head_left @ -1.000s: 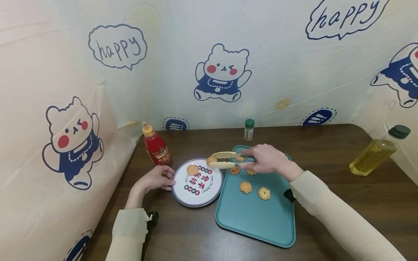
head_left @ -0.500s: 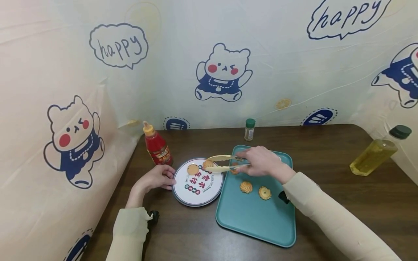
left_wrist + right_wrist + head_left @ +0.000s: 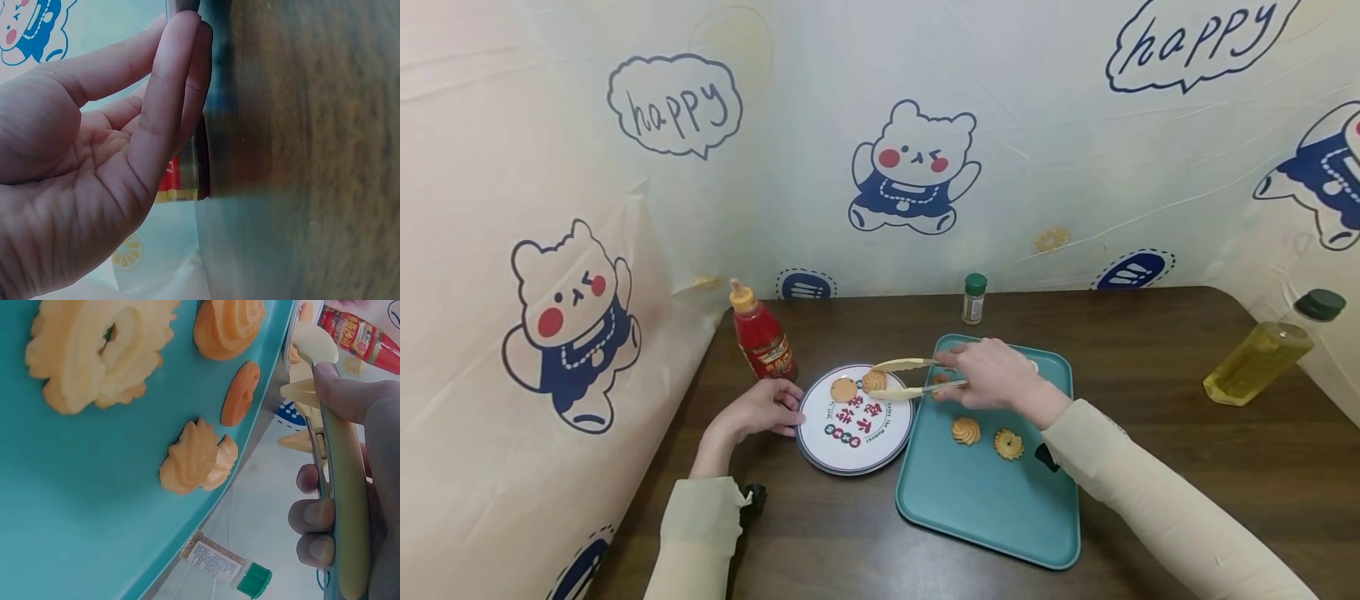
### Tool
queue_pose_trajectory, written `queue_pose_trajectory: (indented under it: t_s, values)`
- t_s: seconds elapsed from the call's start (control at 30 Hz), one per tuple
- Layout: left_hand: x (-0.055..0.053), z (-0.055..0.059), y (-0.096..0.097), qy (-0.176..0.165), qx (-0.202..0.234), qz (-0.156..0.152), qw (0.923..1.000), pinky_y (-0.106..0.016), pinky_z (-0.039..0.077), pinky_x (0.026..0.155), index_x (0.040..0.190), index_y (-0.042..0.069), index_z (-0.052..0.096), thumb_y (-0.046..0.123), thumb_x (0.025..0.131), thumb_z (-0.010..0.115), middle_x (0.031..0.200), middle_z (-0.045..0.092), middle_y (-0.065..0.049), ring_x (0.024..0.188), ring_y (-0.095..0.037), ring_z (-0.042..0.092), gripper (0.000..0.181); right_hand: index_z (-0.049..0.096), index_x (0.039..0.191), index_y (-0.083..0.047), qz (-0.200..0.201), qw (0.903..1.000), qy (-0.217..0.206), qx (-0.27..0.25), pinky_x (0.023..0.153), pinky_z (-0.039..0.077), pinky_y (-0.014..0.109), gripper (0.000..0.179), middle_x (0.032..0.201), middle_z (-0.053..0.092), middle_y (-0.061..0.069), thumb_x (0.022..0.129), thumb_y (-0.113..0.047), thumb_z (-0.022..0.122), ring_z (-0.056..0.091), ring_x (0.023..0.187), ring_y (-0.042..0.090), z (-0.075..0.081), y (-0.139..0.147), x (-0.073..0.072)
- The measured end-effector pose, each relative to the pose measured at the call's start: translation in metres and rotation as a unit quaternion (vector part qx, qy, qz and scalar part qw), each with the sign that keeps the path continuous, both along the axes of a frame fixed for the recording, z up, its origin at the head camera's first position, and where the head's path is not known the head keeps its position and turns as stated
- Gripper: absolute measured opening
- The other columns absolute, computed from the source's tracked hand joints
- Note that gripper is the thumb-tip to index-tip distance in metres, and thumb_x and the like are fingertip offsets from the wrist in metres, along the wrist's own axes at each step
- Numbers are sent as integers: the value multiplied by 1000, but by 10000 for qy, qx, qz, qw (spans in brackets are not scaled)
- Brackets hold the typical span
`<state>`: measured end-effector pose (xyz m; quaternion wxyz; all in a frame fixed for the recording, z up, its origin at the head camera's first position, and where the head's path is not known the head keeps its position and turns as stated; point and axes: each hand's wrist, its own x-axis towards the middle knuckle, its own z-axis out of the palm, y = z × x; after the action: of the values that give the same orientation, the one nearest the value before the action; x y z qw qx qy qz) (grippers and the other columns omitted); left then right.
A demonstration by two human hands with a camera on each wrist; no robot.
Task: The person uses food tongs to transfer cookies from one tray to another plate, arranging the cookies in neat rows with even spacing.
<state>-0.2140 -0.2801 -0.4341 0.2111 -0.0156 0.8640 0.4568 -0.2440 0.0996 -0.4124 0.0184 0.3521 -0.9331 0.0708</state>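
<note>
My left hand [image 3: 765, 410] pinches the left rim of a white plate [image 3: 891, 425] with red lettering; in the left wrist view, the plate's edge shows at the fingertips. Two cookies are over the plate: a flat round cookie [image 3: 843, 390] lying on it, and a swirled cookie [image 3: 874, 382] between the tips of pale yellow tongs [image 3: 904, 365]. My right hand [image 3: 988, 372] grips these tongs by their handles above the upper left of a teal tray [image 3: 992, 517]. In the right wrist view, the fingers curl round the tong handle [image 3: 350, 506].
On the tray lie a swirled cookie [image 3: 966, 431], a ring cookie [image 3: 1008, 444] and others partly hidden by my right hand. A red sauce bottle [image 3: 765, 337] stands behind the plate, a green-capped spice jar [image 3: 973, 300] behind the tray. An oil bottle [image 3: 1258, 358] stands far right.
The tongs and right hand have moved slightly left and down, bringing the swirled cookie from the plate's upper right edge to beside the flat round cookie. The left hand stays at the rim.
</note>
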Motion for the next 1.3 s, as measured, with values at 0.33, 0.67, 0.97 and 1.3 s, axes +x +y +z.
queue_pose_trajectory:
  t_s: [0.33,0.67,0.97,1.3]
  values:
    - [0,1,1,-7,16,28,10000,-37,61,76,125,-5,54,6,87,77,102,59,-17,82,-24,67,45,64,134,-15,-79,9999,40,123,38,36,26,60,126,66,11,88,-53,71,38,38,10,-1,-1,3]
    - [1,1,1,-39,10,54,10000,-37,61,76,124,-5,54,6,87,77,101,59,-17,82,-25,68,45,62,136,-16,-124,9997,-185,45,39,36,27,63,131,64,11,87,-53,72,37,38,11,2,1,3]
    - [2,1,1,5,-9,53,10000,-37,61,76,124,-4,55,7,87,77,101,59,-16,82,-25,67,45,65,134,-14,-191,9992,-193,-279,38,28,25,68,124,68,12,81,-55,77,31,37,10,12,16,6]
    - [2,1,2,46,-33,52,10000,-37,61,76,123,-4,55,7,86,77,101,59,-16,82,-25,67,45,59,138,-9,-562,9968,44,-570,66,57,38,76,124,67,15,83,-59,73,63,65,13,21,56,11]
